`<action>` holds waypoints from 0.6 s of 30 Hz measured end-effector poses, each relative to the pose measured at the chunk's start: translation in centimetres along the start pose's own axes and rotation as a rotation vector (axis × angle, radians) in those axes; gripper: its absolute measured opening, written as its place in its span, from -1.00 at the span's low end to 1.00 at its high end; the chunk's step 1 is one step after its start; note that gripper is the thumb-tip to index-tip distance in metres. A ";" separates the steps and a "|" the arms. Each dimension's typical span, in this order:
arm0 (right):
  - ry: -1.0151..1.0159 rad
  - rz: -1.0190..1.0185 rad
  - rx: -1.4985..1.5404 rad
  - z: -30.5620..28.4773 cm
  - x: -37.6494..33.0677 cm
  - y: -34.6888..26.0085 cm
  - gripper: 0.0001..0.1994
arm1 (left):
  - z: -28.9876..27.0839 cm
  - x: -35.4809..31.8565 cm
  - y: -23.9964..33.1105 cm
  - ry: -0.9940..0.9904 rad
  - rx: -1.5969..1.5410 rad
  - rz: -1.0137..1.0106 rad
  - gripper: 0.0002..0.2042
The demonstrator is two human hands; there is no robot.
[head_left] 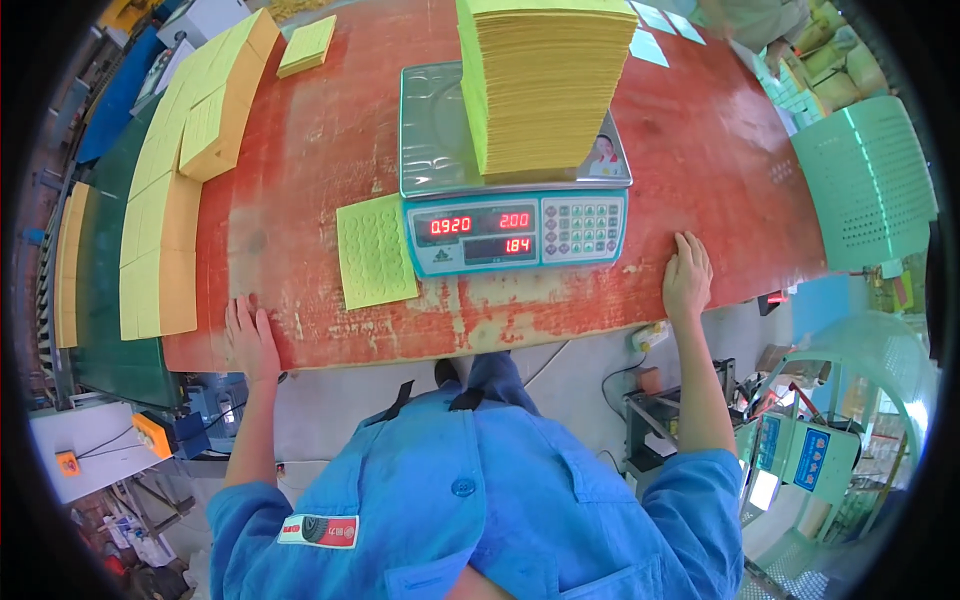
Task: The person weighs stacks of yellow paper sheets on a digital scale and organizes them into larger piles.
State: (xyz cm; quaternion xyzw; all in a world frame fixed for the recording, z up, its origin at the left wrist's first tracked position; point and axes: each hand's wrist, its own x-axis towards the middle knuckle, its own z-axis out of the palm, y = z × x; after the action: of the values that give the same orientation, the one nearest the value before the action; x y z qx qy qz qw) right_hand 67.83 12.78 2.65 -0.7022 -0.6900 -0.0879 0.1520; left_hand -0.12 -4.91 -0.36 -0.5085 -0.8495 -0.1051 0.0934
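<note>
Stacks (160,235) of yellow paper, too tightly packed to count, line the left side of the red table (740,190). Left hand (252,342) lies palm down at the front edge, gripping nothing, with a strip of tabletop beyond it for moving. One low stack (307,45) sits apart farther off. One yellow sheet (375,250) lies at the left front corner of one scale (585,262), which bears one tall stack (540,95) right of its middle. Three pale sheets (648,47) lie beyond. Right hand (687,277), fingers extended, rests flat near the front edge, grasping nothing; wider tabletop opens rightward to the side edge.
</note>
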 end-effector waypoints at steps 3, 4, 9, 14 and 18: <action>0.008 0.005 0.001 0.1 0.1 -0.2 -0.64 | 0.1 0.1 -0.2 0.018 -0.071 -0.019 -0.49; 0.012 0.009 -0.003 0.1 0.2 -0.3 -0.64 | 0.0 0.1 -0.2 0.019 -0.076 -0.014 -0.49; 0.011 0.001 -0.021 0.3 0.4 -0.1 -0.64 | 0.0 -0.1 0.0 0.019 -0.124 -0.042 -0.51; 0.000 0.014 -0.032 0.3 0.5 -0.1 -0.63 | 0.3 0.0 -0.3 0.043 -0.118 -0.032 -0.54; -0.029 0.041 0.001 0.0 0.4 -0.4 -0.62 | 0.4 -0.2 -0.5 0.052 -0.132 -0.039 -0.55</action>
State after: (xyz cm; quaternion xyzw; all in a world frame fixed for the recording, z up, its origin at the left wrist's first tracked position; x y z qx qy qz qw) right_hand 67.42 13.16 2.85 -0.7172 -0.6778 -0.0742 0.1441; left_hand -0.44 -5.22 -0.81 -0.4938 -0.8478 -0.1758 0.0798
